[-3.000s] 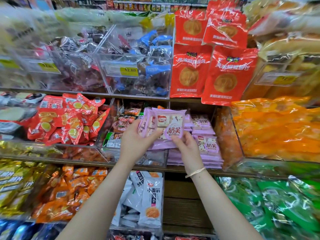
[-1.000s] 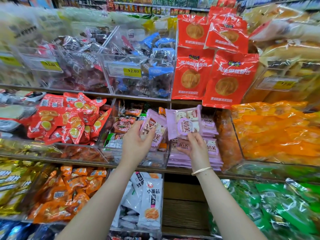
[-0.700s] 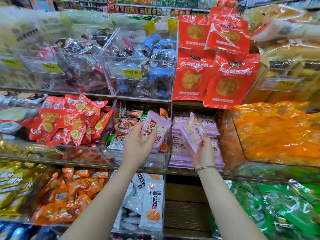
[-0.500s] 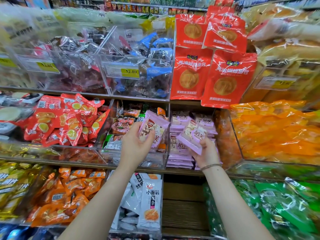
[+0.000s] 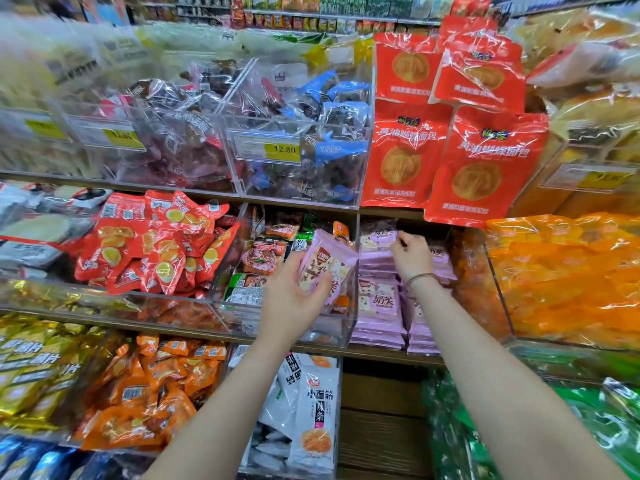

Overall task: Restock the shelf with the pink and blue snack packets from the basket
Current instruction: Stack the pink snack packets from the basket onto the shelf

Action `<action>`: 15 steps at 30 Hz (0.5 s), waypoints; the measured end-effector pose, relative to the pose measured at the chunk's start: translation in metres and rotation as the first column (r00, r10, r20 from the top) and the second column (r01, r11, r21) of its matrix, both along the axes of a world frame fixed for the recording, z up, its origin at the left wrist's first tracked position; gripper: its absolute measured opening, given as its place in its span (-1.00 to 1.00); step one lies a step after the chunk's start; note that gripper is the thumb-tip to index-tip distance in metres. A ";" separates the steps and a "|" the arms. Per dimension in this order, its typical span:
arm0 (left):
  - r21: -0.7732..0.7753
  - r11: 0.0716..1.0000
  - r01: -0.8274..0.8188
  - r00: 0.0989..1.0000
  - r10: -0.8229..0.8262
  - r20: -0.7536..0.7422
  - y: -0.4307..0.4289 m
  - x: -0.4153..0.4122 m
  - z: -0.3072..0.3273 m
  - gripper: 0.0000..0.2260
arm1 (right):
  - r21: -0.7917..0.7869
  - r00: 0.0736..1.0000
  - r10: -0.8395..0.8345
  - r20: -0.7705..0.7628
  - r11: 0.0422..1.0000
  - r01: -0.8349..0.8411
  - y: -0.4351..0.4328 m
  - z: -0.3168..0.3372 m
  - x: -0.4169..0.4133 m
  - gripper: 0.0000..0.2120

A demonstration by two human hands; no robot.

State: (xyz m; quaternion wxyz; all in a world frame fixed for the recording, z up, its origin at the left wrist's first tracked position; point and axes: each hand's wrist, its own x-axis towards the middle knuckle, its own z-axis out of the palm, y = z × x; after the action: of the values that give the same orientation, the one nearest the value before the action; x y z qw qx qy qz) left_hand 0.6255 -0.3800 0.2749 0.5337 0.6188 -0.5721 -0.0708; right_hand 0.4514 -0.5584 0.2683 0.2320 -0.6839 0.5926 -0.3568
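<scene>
Left grip [image 5: 291, 301] on pink packets [image 5: 330, 263], clear bin [image 5: 341, 329] seemingly just behind.

Shelving: tiered brown shop shelves [image 5: 381, 358] span the full width.
Bins: clear acrylic bins [image 5: 329, 332] line the tiers; a yellow price tag [image 5: 282, 149] is fixed on one front.
Beyond: a blurred far aisle of stocked racks [image 5: 311, 19].
Light: bright, even, glinting off plastic.

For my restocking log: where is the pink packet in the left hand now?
Head view, centre: the left hand grips the pink packet before the clear bin, just left of the pink stacks on the middle shelf.
</scene>
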 end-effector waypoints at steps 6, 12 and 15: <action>0.000 1.000 0.017 1.000 -0.017 -0.012 0.001 -0.001 0.001 -0.85 | -0.150 0.938 -0.144 -0.316 0.984 0.101 0.005 -0.001 0.004 -0.67; 0.019 0.999 0.030 0.998 -0.029 -0.052 0.002 0.000 0.001 -0.83 | -0.234 0.996 0.045 -0.077 0.970 -0.062 0.054 0.006 0.002 -0.66; 0.020 0.999 0.033 0.990 -0.030 -0.135 0.000 -0.001 0.007 -0.91 | -0.228 0.963 0.263 -0.057 0.936 -0.269 0.100 0.002 0.007 -0.72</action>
State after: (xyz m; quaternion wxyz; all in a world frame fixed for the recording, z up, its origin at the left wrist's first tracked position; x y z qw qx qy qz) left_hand 0.6244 -0.3802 0.2823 0.5631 0.6094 -0.5435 -0.1271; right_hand 0.4584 -0.4589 0.2703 0.1884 -0.7847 0.4516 -0.3805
